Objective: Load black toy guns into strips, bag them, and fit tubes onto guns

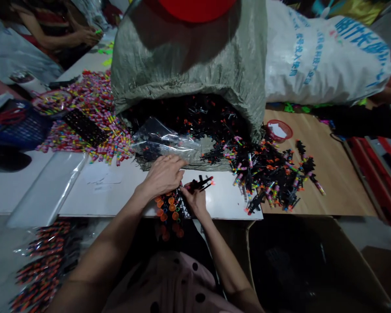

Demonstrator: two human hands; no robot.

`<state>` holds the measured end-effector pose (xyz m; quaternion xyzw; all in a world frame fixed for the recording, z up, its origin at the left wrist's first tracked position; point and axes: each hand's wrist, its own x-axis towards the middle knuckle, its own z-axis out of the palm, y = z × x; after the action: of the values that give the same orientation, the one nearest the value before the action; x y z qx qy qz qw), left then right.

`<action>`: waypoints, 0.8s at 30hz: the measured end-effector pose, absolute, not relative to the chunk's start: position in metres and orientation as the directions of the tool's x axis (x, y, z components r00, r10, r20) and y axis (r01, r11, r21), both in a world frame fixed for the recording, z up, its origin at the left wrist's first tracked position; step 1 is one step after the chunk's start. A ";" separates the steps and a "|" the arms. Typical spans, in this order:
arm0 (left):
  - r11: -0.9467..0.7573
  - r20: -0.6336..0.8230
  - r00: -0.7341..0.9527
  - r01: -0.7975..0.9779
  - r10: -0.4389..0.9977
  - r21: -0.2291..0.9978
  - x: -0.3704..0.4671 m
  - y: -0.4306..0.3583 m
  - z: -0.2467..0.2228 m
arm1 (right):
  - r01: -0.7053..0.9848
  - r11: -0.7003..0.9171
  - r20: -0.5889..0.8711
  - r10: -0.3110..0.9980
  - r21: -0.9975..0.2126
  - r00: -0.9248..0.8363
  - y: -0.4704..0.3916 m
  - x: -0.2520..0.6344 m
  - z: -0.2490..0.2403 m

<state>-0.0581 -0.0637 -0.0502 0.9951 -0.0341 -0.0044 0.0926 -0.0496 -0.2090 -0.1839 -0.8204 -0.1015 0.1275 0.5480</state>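
Left hand (165,174) palm-down, fingers bent over far end of orange-cupped bundle (171,206), probably steadying it; fingertips hidden, can't tell the exact pinch. Right hand (197,201) beside it, thumb and fingers closed on a black toy piece (200,184). Bundle overhangs near edge of desk (117,195), likely to stay close to the body. Green-grey sack (189,56) gapes toward the person, presumably for easy reach; loose pile (273,178) right of its mouth. Counts: two hands, one bundle (about ten cups, overlapping), one green-grey sack, one white sack (326,56), one red basket (279,130); loose pieces uncountable.
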 end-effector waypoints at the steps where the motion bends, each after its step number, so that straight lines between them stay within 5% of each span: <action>1: -0.979 -0.010 0.998 -0.064 -0.067 0.192 -0.059 -0.064 -0.050 | 0.087 -0.459 -0.077 0.327 -0.884 0.942 -0.209 -0.050 -0.182; 5: -0.974 0.008 0.996 -0.090 -0.090 0.208 -0.061 -0.064 -0.051 | 0.248 -0.771 -0.157 0.408 -0.587 0.899 -0.198 -0.059 -0.168; 9: -0.976 0.062 0.997 -0.053 -0.041 0.213 -0.061 -0.062 -0.052 | 0.358 -0.880 -0.305 0.450 -0.313 0.839 -0.174 -0.061 -0.147; 15: -0.976 0.034 0.999 -0.013 -0.006 0.217 -0.058 -0.058 -0.050 | 0.583 -0.734 -0.343 0.679 -0.349 0.649 -0.215 0.007 -0.119; 19: -0.974 0.072 0.997 -0.007 0.010 0.228 -0.059 -0.057 -0.052 | 0.405 -0.908 -0.139 0.417 -0.108 0.898 -0.253 0.085 -0.103; 21: -0.970 0.118 0.993 -0.014 0.016 0.245 -0.062 -0.057 -0.052 | 0.389 -0.920 -0.083 0.393 -0.055 0.916 -0.261 0.101 -0.101; 24: -0.965 0.205 0.978 -0.099 -0.048 0.243 -0.070 -0.057 -0.048 | 0.421 -0.874 -0.026 0.439 -0.244 0.898 -0.259 0.076 -0.115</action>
<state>-0.0703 -0.0574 -0.0482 0.9862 -0.0372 0.0993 0.1269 0.0765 -0.2593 -0.1152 -0.9672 -0.2222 0.0401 0.1167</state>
